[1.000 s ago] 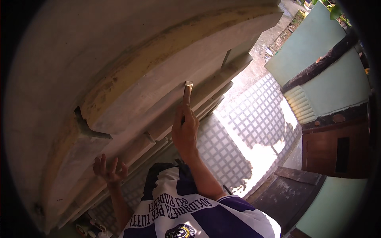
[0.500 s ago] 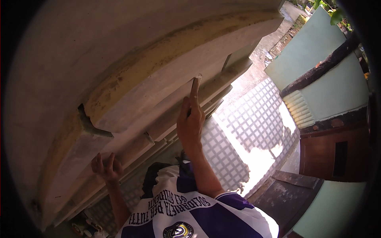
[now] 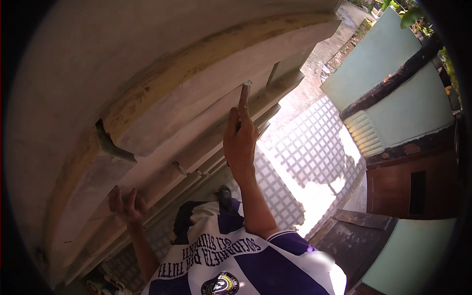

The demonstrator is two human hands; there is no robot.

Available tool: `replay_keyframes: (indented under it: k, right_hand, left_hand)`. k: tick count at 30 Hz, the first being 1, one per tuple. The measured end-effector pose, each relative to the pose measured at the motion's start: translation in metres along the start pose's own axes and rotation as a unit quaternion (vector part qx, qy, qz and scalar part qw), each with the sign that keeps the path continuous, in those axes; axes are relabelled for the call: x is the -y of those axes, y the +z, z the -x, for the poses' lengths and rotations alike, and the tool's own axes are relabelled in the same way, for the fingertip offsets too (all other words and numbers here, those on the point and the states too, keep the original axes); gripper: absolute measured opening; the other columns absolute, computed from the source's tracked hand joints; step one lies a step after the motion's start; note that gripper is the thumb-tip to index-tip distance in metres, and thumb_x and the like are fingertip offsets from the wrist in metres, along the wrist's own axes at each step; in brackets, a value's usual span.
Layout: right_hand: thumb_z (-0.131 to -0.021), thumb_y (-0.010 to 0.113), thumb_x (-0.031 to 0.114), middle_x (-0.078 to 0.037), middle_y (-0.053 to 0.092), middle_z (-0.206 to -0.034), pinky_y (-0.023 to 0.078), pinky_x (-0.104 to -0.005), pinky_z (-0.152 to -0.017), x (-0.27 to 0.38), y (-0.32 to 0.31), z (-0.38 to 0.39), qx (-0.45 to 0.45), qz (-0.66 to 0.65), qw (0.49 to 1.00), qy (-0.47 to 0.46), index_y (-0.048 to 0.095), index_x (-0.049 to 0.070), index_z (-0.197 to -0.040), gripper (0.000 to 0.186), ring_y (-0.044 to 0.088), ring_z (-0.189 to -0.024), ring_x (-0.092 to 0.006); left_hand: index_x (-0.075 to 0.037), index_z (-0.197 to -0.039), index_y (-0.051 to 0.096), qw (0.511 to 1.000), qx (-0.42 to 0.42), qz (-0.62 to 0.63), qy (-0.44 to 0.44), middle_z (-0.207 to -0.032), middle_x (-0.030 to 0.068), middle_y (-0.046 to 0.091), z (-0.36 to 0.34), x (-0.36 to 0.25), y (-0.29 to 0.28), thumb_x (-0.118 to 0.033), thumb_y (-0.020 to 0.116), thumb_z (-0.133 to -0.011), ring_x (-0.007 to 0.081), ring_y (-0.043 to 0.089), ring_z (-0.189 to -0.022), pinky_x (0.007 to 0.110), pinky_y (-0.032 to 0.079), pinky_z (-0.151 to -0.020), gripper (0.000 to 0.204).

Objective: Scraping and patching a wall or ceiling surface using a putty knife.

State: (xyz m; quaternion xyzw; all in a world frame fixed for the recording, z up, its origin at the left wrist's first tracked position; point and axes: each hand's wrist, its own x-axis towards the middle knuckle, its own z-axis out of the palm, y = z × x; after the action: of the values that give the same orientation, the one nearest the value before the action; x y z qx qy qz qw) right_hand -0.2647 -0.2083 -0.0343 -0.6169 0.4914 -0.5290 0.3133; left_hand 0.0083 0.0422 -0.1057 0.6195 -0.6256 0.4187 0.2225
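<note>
My right hand (image 3: 241,142) is raised against the pale stepped moulding (image 3: 206,108) of a wall. Its index finger points up along a ledge, with a whitish smear (image 3: 248,84) at the tip, and its other fingers are partly bent. It grips no tool. Lower and to the left, my left hand (image 3: 129,205) has its fingers apart beside the moulding's lower part, with nothing visible in it. Whether its fingertips touch the surface I cannot tell. Above both hands runs a stained yellowish band (image 3: 191,66), broken by a dark notch (image 3: 112,145).
Below lies a tiled floor (image 3: 314,132) with a bright sunlit patch. To the right are a pale green wall (image 3: 413,118), a dark beam (image 3: 393,81), a brown wooden door (image 3: 393,191) and a dark, worn surface (image 3: 354,241). Small objects (image 3: 105,284) sit at the lower left.
My right hand has slid slightly up along the moulding, its index finger still stretched out. My left hand has shifted a little, fingers still apart. The view has tilted slightly.
</note>
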Motion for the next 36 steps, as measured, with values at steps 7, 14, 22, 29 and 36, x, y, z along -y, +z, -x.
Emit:
replay_keyframes:
  k: [7,14,22,29,36]
  right_hand:
    - [-0.107,0.049,0.01,-0.009,0.037,-0.063,0.033,-0.0338,-0.053,-0.003,0.002,0.019,0.013,0.003,1.0,-0.02,0.031,0.015,-0.162,0.058,0.034,-0.055,-0.0146]
    - [-0.101,0.048,-0.003,-0.025,0.06,-0.081,0.045,-0.0376,-0.059,0.008,-0.002,0.03,0.056,0.003,0.998,-0.019,0.029,0.012,-0.162,0.066,0.053,-0.059,-0.033]
    - [-0.101,0.049,-0.003,-0.026,0.061,-0.084,0.044,-0.0348,-0.058,0.008,0.003,0.031,0.044,0.008,0.999,0.014,0.031,0.012,-0.161,0.065,0.052,-0.058,-0.0307]
    - [-0.102,0.05,-0.001,-0.026,0.061,-0.084,0.041,-0.0387,-0.053,0.011,-0.013,-0.011,0.03,0.03,0.999,0.025,0.031,0.014,-0.161,0.064,0.045,-0.054,-0.0277]
    - [-0.106,0.045,0.005,-0.009,0.036,-0.062,0.036,-0.0325,-0.054,-0.011,-0.002,0.024,0.044,-0.001,0.999,-0.028,0.029,0.019,-0.163,0.062,0.036,-0.055,-0.0152]
  left_hand:
    - [-0.021,-0.124,0.067,1.0,-0.015,0.014,0.001,-0.148,0.018,0.051,-0.002,-0.001,-0.002,-0.01,0.066,-0.086,0.0401,0.051,-0.133,0.052,0.036,-0.11,0.039]
    - [-0.023,-0.12,0.07,1.0,-0.011,0.013,0.0,-0.147,0.0164,0.053,-0.005,-0.001,-0.006,-0.011,0.066,-0.086,0.0384,0.053,-0.131,0.051,0.037,-0.109,0.036]
    - [-0.025,-0.118,0.071,1.0,-0.007,0.009,-0.004,-0.145,0.0157,0.055,0.002,0.0,-0.003,-0.013,0.065,-0.086,0.0393,0.058,-0.125,0.05,0.04,-0.105,0.035]
    - [-0.024,-0.12,0.071,1.0,0.005,0.007,-0.009,-0.148,0.0147,0.054,-0.005,-0.006,-0.001,-0.015,0.065,-0.088,0.0383,0.053,-0.131,0.049,0.037,-0.105,0.035]
    - [-0.026,-0.119,0.073,1.0,0.017,0.001,-0.01,-0.151,0.0133,0.052,-0.003,-0.005,-0.003,-0.016,0.066,-0.087,0.0384,0.05,-0.134,0.048,0.035,-0.107,0.035]
